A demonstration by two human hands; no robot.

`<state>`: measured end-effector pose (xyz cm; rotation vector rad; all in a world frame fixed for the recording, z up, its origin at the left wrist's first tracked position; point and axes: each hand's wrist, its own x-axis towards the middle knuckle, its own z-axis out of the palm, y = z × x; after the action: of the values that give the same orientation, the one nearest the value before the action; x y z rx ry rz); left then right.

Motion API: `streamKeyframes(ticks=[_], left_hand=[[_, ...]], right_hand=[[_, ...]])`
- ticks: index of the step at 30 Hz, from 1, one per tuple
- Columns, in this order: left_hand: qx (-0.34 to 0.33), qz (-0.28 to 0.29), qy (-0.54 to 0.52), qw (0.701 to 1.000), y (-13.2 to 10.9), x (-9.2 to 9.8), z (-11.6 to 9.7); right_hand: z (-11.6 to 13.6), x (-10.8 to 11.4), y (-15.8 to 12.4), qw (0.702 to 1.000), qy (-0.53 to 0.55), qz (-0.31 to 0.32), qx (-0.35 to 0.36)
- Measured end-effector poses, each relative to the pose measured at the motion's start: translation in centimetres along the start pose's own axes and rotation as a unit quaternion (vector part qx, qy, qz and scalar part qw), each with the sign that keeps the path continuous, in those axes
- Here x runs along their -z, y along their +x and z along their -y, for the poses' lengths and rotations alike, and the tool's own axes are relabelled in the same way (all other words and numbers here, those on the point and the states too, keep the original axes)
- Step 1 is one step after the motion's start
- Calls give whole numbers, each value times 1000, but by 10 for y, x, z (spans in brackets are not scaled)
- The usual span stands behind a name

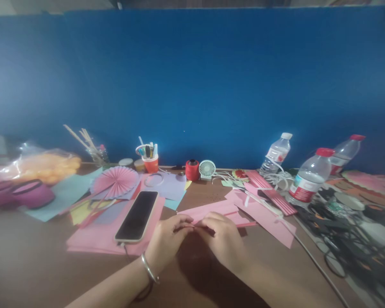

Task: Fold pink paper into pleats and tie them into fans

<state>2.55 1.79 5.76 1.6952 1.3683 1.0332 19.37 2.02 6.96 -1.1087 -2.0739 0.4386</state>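
Both my hands are in close now, out over the middle of the desk (pixel 38 261), wrists toward its near edge. Left hand (pixel 167 236) and right hand (pixel 225 239), fingers drawn narrow, tips almost meeting, and they've got the near edge of this pink paper (pixel 229 209) in a pinch! It lies just beyond my knuckles, running off to the right. How each thumb sits I can't fully tell; the hands block it. What this calls for, I'd judge, is a light, even grip: hands level, edge straight between them, pressing outward from the centre so the crease doesn't skew or crumple.

And what a busy surface! Phone (pixel 137 216) on pink sheets (pixel 93 244) to the left, a pleated rosette (pixel 117 182) beyond it. Along the far edge, a red cup (pixel 151 165) of pens, then a small fan (pixel 207 170). Over right, a pleated strip (pixel 271 192) slants away, the nearer red-capped bottle (pixel 311 177) just beside it, and dark clutter (pixel 343 231) too blurred to sort out. Behind it all, a plain blue partition (pixel 192 85).
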Motion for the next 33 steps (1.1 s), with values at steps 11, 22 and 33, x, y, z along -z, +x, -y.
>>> streamKeyframes(ticks=[11, 22, 33], left_hand=[[-47, -80, -19, 995, 4, 6, -1], [-16, -121, -55, 991, 6, 7, 0], [-34, -111, -52, 992, 1, 11, -12]], right_hand=[[13, 4, 9, 995, 73, -50, -43], [27, 7, 33, 991, 109, 6, -72], [37, 13, 40, 969, 184, 20, -164]])
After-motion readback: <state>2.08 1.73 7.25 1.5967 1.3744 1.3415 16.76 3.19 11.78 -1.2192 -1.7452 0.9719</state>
